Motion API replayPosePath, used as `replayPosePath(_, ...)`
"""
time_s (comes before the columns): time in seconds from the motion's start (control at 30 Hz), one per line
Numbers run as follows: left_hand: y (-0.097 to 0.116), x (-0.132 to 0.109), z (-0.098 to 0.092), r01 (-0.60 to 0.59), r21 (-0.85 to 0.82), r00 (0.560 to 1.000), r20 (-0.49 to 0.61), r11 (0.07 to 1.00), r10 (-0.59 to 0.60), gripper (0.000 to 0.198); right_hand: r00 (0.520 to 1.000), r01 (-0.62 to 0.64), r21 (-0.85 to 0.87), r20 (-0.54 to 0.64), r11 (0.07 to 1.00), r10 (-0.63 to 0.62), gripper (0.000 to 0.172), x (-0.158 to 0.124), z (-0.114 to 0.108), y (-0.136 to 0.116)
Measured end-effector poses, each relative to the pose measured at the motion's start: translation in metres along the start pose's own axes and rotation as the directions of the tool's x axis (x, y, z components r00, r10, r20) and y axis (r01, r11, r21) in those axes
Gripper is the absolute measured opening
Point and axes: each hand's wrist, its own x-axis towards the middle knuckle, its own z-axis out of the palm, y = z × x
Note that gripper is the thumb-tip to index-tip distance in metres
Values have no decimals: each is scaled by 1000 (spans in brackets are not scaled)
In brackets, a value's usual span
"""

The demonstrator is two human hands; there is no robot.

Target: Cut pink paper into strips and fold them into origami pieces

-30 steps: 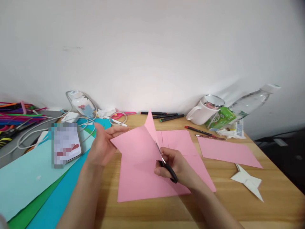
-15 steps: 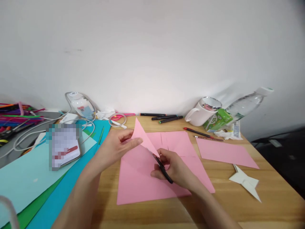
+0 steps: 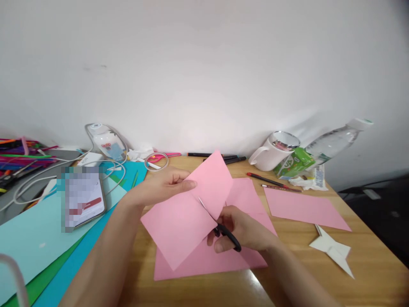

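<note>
My left hand (image 3: 171, 185) pinches a sheet of pink paper (image 3: 179, 230) between thumb and fingers, holding it tilted above the desk. A pair of black-handled scissors (image 3: 229, 237) sits in my right hand (image 3: 239, 230), with the fingers closed around the handles. One blade shows over the paper, lying along a slit that runs in from its right edge toward the middle. Beneath the held piece, more pink paper (image 3: 166, 269) lies flat on the wooden desk; my hands and the raised sheet cover part of it.
On the right are a pink strip (image 3: 306, 209), a white folded paper star (image 3: 332, 247), a mug (image 3: 268, 153), a green carton (image 3: 294, 163) and a tilted bottle (image 3: 335, 140). A phone (image 3: 86, 196) rests on coloured sheets at left. Black markers (image 3: 204, 154) lie by the wall.
The pink sheet has opened out from a narrow, raised triangular shape to a broad face turned toward me. My left hand has shifted slightly right, and the scissors slightly down and right.
</note>
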Motion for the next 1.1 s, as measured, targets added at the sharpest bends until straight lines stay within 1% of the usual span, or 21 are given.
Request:
replayPosePath(0.1, -6, 4, 3, 29, -93, 998, 66, 995, -23, 34, 1000, 4, 0, 0, 1000, -4, 28, -1, -3, 5)
replayPosePath(0.27, -6, 7, 7, 64, -147, 994, 92, 987, -50, 32, 999, 27, 100, -27, 995, -25, 29, -3, -2, 10)
replayPosePath(0.4, 1, 4, 9, 115, -175, 992, 77, 978, -103, 33, 999, 44, 194, -8, 980, -43, 33, -5, 0, 10)
replayPosePath(0.5, 3, 2, 8, 142, -148, 989, 70, 979, -133, 34, 1000, 27, 207, -7, 978, -26, 35, -5, 1, 10)
replayPosePath(0.7, 4, -1, 7, 94, -11, 996, 7, 995, -94, 39, 997, 49, 173, -69, 984, -37, 35, -5, 5, 11)
replayPosePath(0.83, 10, -5, 11, 136, -73, 990, -37, 988, -139, 34, 994, 51, 116, -102, 992, -39, 33, -5, 7, 11)
replayPosePath(0.97, 12, -7, 13, 143, -131, 989, -18, 981, -146, 33, 995, 63, 130, -79, 990, -53, 31, -5, 6, 12)
replayPosePath(1.1, 11, -6, 11, 149, -88, 988, -17, 985, -151, 34, 995, 83, 136, -72, 987, -74, 31, -5, 7, 13)
